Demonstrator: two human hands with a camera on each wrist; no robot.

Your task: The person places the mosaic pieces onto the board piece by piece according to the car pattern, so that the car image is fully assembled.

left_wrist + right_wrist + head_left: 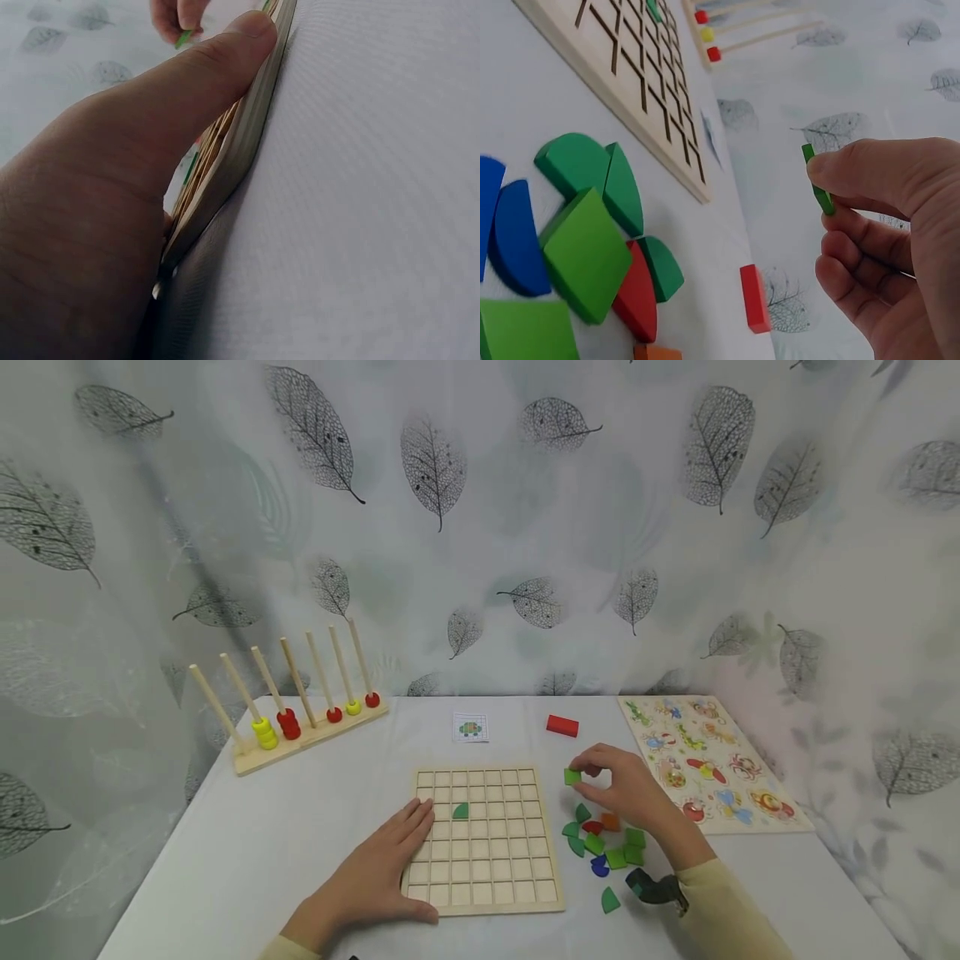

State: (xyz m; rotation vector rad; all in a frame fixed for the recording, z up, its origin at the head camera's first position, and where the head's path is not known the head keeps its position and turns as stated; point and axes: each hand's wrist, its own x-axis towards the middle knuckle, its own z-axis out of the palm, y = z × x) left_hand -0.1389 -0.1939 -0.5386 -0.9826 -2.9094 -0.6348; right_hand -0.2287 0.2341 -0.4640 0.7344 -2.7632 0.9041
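Note:
A light wooden grid board (517, 910) lies in the middle of the table. One dark green quarter-circle piece (461, 811) sits in a cell in its upper left part. My left hand (382, 864) rests along the board's left side, fingers extended on the rim and thumb at the lower left corner. Between thumb and fingertips my right hand (618, 785) pinches a light green square tile (572, 776), held just right of the board. Below that hand lies a loose group of green squares (634, 837), dark green quarter circles (611, 900), blue pieces (600, 866), a red piece (592, 827) and an orange piece (611, 822).
Behind the board lie a small picture card (471, 727) and a red block (562, 726). At the back left stands a wooden peg rack (311, 732) with red and yellow beads. A wooden animal puzzle board (712, 760) lies at the right.

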